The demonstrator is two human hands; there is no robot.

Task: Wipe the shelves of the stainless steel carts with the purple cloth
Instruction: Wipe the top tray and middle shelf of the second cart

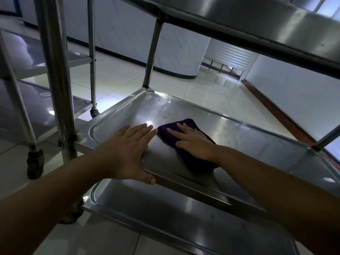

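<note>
Step in hand: wiping the middle shelf (239, 133) of the near cart. Right hand (191, 142) lies flat, fingers spread, pressing the purple cloth (171, 137) onto the shelf; left hand (127, 150) released, palm braced at the front rim. Crumb specks (166, 116) just beyond the cloth likely call for a forward stroke. The upper shelf (239, 21) overhangs and limits reach; a second cart (36, 74) stands left.

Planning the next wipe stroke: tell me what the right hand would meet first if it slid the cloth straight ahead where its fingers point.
Right hand, flat on the purple cloth, points up-left. It would likely first cross the yellowish crumbs, then reach the middle shelf raised far rim.
</note>
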